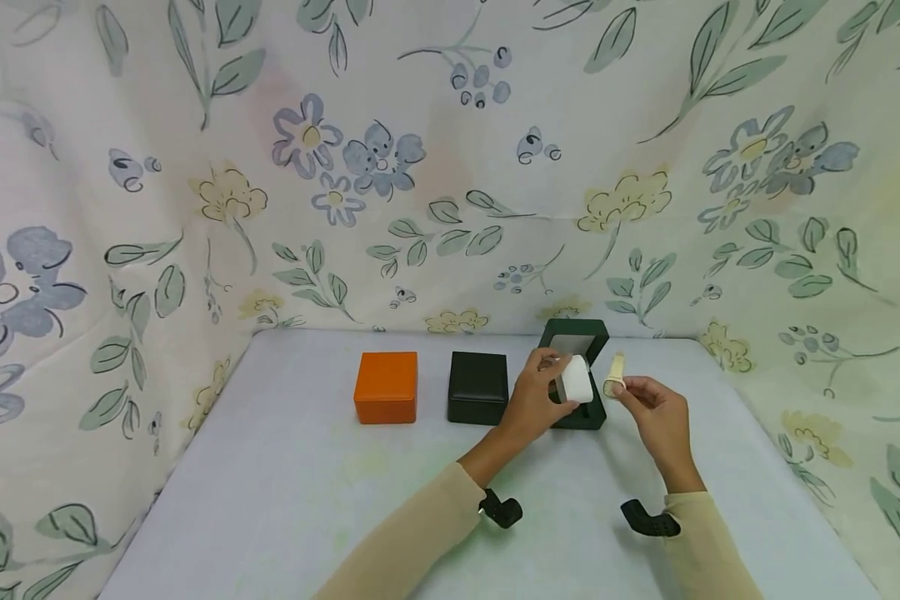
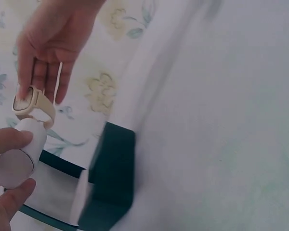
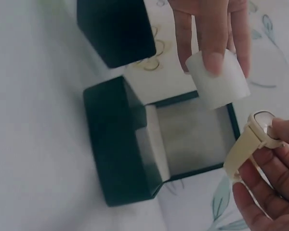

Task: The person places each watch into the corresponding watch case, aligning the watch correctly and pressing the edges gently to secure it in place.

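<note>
My left hand (image 1: 528, 393) pinches a white watch cushion (image 1: 578, 381) between thumb and fingers, above an open dark green watch box (image 1: 598, 418). To its right, my right hand (image 1: 662, 417) holds a cream wristwatch (image 1: 615, 373) by its case. In the right wrist view the watch's strap (image 3: 242, 150) curves down into a loop, apart from the cushion (image 3: 220, 83). The left wrist view has the watch (image 2: 44, 103) right behind the cushion (image 2: 14, 167); whether they touch there I cannot tell. The box's lid (image 1: 602, 330) stands raised, its lining pale.
Left of the green box sits a closed black box (image 1: 477, 396), close to my left hand. Farther left is a closed orange box (image 1: 386, 387). All stand toward the back of a white-covered table (image 1: 285, 483), in front of a floral curtain (image 1: 450, 167).
</note>
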Available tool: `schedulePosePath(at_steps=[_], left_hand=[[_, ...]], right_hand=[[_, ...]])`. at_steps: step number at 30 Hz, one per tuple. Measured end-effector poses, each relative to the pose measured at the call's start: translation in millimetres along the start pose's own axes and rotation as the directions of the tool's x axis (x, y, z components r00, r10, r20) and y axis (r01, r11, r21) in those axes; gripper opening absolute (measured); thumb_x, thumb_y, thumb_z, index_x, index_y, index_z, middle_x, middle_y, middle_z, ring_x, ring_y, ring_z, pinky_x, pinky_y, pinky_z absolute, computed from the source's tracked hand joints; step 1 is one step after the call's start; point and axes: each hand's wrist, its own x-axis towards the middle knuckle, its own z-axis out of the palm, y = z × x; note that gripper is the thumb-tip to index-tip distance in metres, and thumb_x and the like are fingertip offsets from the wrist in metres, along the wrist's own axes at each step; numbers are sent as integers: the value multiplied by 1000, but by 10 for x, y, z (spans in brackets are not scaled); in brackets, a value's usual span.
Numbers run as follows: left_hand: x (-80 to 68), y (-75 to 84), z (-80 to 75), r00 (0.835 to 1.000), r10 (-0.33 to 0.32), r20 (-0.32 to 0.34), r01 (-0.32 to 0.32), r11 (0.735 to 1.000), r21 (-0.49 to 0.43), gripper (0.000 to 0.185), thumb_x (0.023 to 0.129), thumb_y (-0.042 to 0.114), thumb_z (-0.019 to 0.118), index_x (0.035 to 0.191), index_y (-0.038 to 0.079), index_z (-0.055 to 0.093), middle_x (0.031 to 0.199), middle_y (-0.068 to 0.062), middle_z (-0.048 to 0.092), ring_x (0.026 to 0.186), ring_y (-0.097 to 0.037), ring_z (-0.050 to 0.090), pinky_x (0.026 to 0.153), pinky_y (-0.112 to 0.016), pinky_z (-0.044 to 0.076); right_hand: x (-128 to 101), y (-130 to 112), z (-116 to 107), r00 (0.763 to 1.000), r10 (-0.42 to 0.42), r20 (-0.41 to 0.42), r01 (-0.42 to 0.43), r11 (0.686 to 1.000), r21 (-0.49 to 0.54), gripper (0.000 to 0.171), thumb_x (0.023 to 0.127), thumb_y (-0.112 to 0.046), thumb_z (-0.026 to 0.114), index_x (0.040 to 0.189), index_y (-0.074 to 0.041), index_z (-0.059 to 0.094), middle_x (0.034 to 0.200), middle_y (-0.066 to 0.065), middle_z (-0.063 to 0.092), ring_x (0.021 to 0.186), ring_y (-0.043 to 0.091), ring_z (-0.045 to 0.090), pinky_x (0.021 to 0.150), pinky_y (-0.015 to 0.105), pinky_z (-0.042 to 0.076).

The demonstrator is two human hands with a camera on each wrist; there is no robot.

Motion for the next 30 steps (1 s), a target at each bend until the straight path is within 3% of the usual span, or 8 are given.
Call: schedulePosePath(at_steps=[3,8,15,19,24,30], left_hand=[[6,67,-115,1000,7,-11,-8,997,-80,75,79,4,87,146,2,53,144,-16,44,122,-22,56,86,-17,56],[-9,131,-299,1000,8,-13,-10,991,-136,74,79,5,87,146,3,54,142,-17,46,121,-26,58,85,-20,57],[-146,174,-524,996,-80,45,88,977,-193,77,81,7,87,149,6,51,142,-13,50,124,-29,58,85,-19,57],[-232,185,-631,993,-95,67,109,963,-247,75,80,5,87,147,7,53,145,-12,49,126,-24,56,86,-18,56],[-308,158,-734,992,-103,75,122,944,-306,74,79,2,87,146,11,57,140,-10,51,123,-22,57,87,-23,57],[-381,133,-808,988,-118,99,146,922,-358,74,79,3,87,146,15,57,139,-7,52,121,-25,59,91,-31,58]], right_hand=[[-6,-100,8,1000,-8,4,8,999,42,32,92,-27,77,106,2,74,91,-7,75,84,-1,68,74,12,52],[-33,-254,22,1000,-1,23,-2,992,125,34,93,-25,77,109,5,73,94,-5,76,86,1,70,77,13,54],[-100,-365,26,995,3,97,-22,981,195,35,95,-24,74,112,7,69,93,-8,74,87,5,69,81,14,56],[-121,-393,40,991,-8,135,-32,957,287,33,97,-19,72,113,9,67,96,-6,74,87,7,71,82,17,57],[-130,-463,91,984,-36,175,-46,895,443,25,97,-10,70,112,10,66,98,0,73,88,10,71,80,23,60],[-173,-578,148,976,-66,210,-33,900,434,25,98,-10,69,112,10,66,99,0,73,90,11,70,81,23,59]])
